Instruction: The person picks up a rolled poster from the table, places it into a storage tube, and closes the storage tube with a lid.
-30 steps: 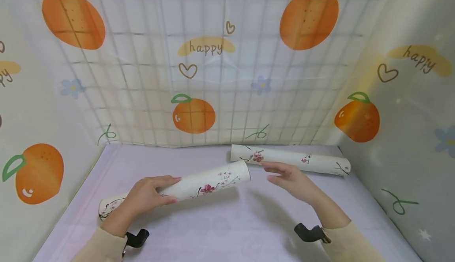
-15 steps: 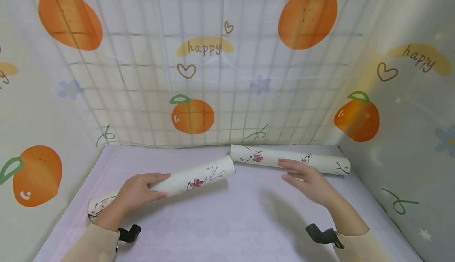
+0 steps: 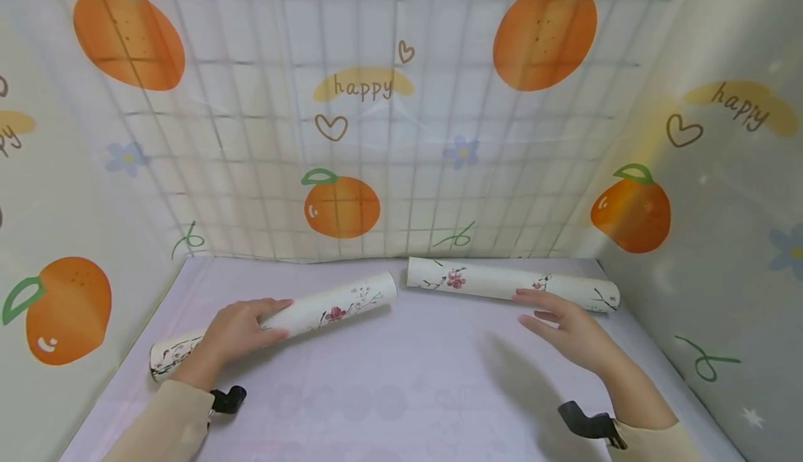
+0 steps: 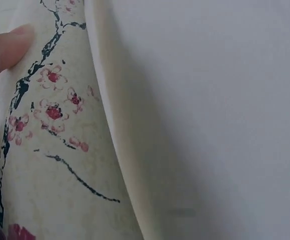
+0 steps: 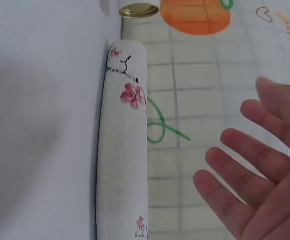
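Note:
In the head view a white tube (image 3: 332, 309) with a plum-blossom print lies slanted at left, right end farther back. My left hand (image 3: 235, 333) grips it near its middle, fingers over the top and thumb on the near side. The left wrist view shows the tube's printed side (image 4: 59, 130) close up and a fingertip on it. A second matching tube (image 3: 479, 281) lies along the back right. My right hand (image 3: 571, 329) hovers in front of that tube's right half, fingers spread and holding nothing. Between the tubes' facing ends is a small gap.
A pale lilac cloth covers the table (image 3: 389, 392). Behind it stands a gridded curtain (image 3: 401, 134) with printed oranges, and similar printed curtains close off both sides. The right wrist view shows a gold-rimmed round tube end (image 5: 138, 10) beyond the second tube.
My left hand has slid left with its tube, which is now lower and apart from the second tube. My right hand has moved right. The second tube stays in place.

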Demonstrator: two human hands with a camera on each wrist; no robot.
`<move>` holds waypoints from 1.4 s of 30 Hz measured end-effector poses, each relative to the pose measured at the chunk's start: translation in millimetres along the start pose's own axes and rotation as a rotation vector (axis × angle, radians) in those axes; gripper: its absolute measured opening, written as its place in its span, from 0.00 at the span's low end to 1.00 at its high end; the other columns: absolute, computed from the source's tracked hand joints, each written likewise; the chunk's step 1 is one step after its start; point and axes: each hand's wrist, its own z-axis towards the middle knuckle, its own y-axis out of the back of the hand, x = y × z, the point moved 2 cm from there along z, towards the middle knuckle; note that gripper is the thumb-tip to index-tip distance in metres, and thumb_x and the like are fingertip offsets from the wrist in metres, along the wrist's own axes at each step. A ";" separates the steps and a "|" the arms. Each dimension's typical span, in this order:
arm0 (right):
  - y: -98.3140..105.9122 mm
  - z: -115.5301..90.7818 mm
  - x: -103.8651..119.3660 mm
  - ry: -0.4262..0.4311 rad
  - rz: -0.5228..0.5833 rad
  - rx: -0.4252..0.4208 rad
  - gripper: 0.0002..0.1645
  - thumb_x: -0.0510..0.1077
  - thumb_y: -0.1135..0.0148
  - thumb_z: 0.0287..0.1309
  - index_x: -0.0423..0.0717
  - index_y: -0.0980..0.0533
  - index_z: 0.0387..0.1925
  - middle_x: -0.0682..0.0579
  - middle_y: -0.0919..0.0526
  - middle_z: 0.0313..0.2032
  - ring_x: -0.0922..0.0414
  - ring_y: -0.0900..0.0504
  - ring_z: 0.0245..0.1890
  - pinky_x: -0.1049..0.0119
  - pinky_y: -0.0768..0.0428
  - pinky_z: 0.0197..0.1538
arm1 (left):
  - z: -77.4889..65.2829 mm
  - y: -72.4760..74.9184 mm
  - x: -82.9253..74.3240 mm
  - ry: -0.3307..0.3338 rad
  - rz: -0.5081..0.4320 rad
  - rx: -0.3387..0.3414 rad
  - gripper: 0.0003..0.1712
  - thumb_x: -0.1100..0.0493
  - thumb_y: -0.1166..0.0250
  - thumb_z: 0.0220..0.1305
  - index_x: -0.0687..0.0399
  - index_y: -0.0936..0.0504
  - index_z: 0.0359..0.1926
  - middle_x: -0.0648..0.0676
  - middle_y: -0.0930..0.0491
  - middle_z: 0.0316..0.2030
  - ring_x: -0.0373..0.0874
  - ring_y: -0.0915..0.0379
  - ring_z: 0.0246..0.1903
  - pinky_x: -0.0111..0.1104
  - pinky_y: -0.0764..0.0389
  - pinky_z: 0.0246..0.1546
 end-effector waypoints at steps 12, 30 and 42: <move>1.8 -11.0 -14.3 -0.045 -0.069 -0.012 0.27 0.49 0.37 0.68 0.40 0.25 0.63 0.36 0.27 0.65 0.33 0.21 0.55 0.38 0.23 0.56 | 19.2 2.9 11.5 -0.014 0.048 0.010 0.35 0.41 0.25 0.56 0.38 0.21 0.65 0.57 0.20 0.60 0.58 0.26 0.60 0.56 0.26 0.58; -6.5 -12.0 -19.9 -0.057 -0.087 -0.009 0.25 0.47 0.35 0.67 0.41 0.23 0.62 0.36 0.25 0.63 0.36 0.22 0.57 0.40 0.24 0.57 | 52.9 -4.4 29.2 0.070 -0.058 0.117 0.34 0.46 0.25 0.56 0.34 0.21 0.65 0.52 0.23 0.63 0.57 0.31 0.65 0.56 0.32 0.63; -5.4 -14.1 -25.2 -0.044 -0.244 -0.077 0.26 0.48 0.35 0.66 0.42 0.24 0.62 0.36 0.26 0.63 0.33 0.29 0.62 0.33 0.29 0.58 | 71.5 -4.7 33.7 -0.023 -0.050 0.090 0.34 0.57 0.25 0.57 0.44 0.21 0.65 0.56 0.24 0.64 0.58 0.31 0.65 0.54 0.33 0.66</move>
